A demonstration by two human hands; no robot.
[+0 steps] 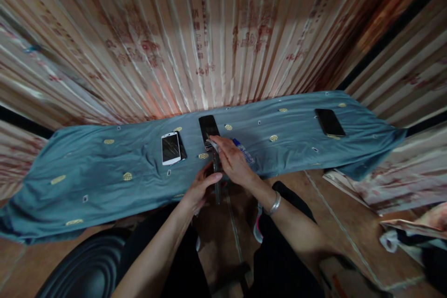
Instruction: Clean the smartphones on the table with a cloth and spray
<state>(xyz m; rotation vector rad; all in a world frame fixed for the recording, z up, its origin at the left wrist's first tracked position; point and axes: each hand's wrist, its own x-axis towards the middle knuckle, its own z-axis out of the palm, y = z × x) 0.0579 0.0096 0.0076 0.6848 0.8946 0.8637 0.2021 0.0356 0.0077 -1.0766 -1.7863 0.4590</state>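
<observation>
My left hand (199,188) is closed round a dark phone (217,188), which I see nearly edge-on above the bench's front edge. Pressed to the phone's upper part is my right hand (234,162), its fingers closed on a small whitish wipe (212,144) that is mostly hidden. Just beyond my fingers lies a black phone (208,125), partly covered by them. To the left, a white-framed phone (171,148) overlaps another dark phone (183,146). A blue and clear plastic packet (245,152) rests beside my right hand.
A teal patterned cloth (104,163) covers the long bench. Farther right on it lies a black phone or tablet (329,122). Pleated curtains (216,56) hang behind. A black round stool (84,270) stands at lower left on the tiled floor (324,214).
</observation>
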